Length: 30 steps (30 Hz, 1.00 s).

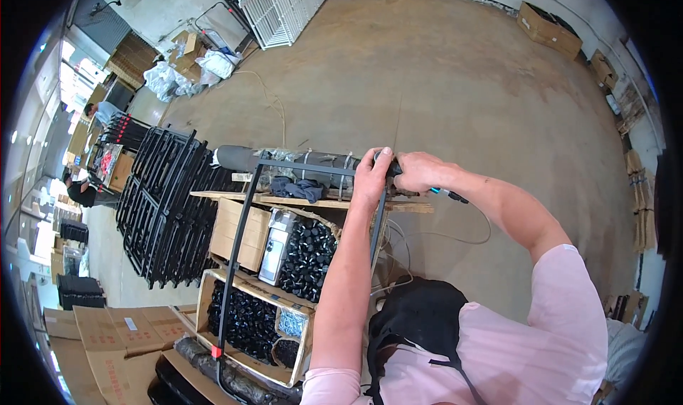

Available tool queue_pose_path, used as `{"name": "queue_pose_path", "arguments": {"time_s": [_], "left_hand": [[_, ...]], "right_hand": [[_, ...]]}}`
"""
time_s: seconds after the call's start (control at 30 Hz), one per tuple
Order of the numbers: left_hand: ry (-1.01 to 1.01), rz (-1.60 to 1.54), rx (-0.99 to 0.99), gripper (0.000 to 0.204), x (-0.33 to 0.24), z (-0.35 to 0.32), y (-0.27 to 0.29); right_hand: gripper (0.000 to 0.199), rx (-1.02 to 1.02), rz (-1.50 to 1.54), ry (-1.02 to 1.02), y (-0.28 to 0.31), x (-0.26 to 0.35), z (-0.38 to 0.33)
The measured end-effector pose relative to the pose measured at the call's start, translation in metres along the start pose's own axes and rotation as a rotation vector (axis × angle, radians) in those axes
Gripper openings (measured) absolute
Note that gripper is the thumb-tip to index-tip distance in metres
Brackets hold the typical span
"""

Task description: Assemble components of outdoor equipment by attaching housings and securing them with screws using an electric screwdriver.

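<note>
A black metal tube frame [240, 245] leans over the bench, with a red piece on its lower left leg. My left hand [371, 176] is closed around the frame's right corner. Close beside it, my right hand [420, 171] is closed on a dark hand tool; its black and blue tail end [449, 194] shows below the wrist, with a thin hose running off it. The tool's front and the spot where the hands meet are mostly hidden by fingers. Behind the corner lies a grey padded roll [242, 157], wrapped with ties and clear film.
Below the frame, boxes hold black plastic caps [307, 259], black parts [242, 318] and silver screws [290, 322]. A dark cloth [297, 189] lies by the roll. Stacked black frames [160, 206] stand left, cardboard [121, 341] lower left. Two people work far left.
</note>
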<state>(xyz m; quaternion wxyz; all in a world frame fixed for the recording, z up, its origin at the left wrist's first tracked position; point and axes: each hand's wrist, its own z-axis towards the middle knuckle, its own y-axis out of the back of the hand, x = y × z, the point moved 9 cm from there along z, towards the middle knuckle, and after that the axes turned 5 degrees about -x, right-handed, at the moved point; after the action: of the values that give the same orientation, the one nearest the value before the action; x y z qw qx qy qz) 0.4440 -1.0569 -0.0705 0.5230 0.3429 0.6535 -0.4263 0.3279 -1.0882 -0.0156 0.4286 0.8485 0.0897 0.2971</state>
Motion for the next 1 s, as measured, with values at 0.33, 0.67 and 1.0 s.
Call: {"name": "queue_pose_path", "arguments": {"time_s": [0.33, 0.67, 1.0], "left_hand": [[0.031, 0.01, 0.083, 0.037, 0.015, 0.007, 0.0], [0.027, 0.02, 0.11, 0.043, -0.002, 0.004, 0.01], [0.032, -0.081, 0.137, 0.039, 0.0, 0.006, -0.002]], "right_hand": [[0.022, 0.056, 0.215, -0.265, -0.028, -0.02, 0.024], [0.014, -0.06, 0.12, -0.19, -0.015, 0.007, 0.025], [0.016, -0.062, 0.127, -0.174, -0.009, 0.001, 0.025]]}}
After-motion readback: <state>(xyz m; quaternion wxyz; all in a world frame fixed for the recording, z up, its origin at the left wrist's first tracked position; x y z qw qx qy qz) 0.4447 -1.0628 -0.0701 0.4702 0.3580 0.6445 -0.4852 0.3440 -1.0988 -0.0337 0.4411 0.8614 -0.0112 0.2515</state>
